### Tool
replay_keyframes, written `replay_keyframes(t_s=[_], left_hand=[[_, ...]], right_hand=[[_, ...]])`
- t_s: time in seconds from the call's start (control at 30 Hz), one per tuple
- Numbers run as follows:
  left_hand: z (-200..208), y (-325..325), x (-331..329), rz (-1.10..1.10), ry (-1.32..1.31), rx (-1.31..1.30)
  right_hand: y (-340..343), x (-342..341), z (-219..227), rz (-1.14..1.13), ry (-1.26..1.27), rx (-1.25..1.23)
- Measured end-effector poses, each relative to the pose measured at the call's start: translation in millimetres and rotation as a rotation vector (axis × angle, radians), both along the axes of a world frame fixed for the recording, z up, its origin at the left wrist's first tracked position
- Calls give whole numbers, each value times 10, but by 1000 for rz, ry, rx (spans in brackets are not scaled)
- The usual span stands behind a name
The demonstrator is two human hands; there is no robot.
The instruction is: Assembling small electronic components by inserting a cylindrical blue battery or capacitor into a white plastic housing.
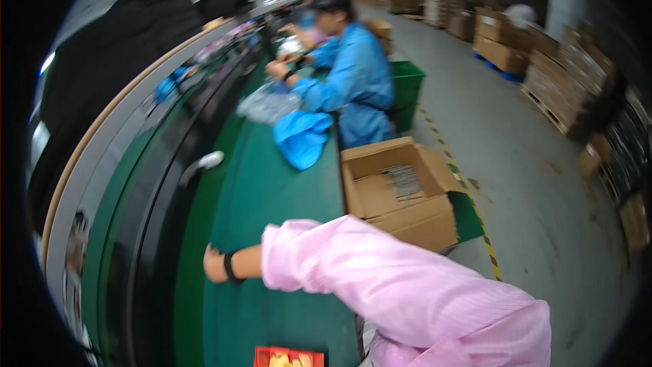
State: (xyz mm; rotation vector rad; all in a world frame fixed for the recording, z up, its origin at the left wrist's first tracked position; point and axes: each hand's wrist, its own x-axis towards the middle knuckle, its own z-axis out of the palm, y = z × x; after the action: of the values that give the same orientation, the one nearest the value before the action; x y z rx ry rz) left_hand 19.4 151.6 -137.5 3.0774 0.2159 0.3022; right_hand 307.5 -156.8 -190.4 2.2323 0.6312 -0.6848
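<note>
My right arm, in a pink sleeve, reaches left across the green bench top. My right hand, with a black band at the wrist, is at the bench's left edge beside the green conveyor strip. Its fingers are mostly hidden and blurred, so I cannot tell whether they hold anything. Farther up that strip lies a small white object, too blurred to name. A red bin with yellow pieces in it shows at the lower edge. My left hand is out of view.
An open cardboard box with grey pieces inside stands right of the bench. Ahead, a co-worker in blue works beside a blue bag and clear plastic bags. Stacked cartons line the right side.
</note>
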Motion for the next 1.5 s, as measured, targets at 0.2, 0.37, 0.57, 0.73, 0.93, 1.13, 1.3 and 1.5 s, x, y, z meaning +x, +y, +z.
replay_keyframes(t_s=[0.2,0.37,0.57,0.73,0.93,1.13,1.3,1.5], left_hand=[[62,-334,187,-73,3,-49],[-114,-120,58,91,126,-171],[-21,-269,-53,-36,-62,-191],[-65,-330,34,-60,-95,-187],[-91,-305,-85,16,-94,-41],[-185,-336,-24,64,4,-78],[-188,-368,-12,63,7,-101],[-178,-346,5,61,29,-143]], right_hand=[[-495,435,-573,-173,-150,-245],[-147,-392,119,-74,-203,-410],[-306,-414,153,140,-307,-353],[-668,-831,570,481,-406,-134],[-488,-810,704,374,-299,-340],[-512,-617,438,311,-281,-411],[-548,-564,381,312,-299,-421],[-637,-512,399,290,-293,-371]])
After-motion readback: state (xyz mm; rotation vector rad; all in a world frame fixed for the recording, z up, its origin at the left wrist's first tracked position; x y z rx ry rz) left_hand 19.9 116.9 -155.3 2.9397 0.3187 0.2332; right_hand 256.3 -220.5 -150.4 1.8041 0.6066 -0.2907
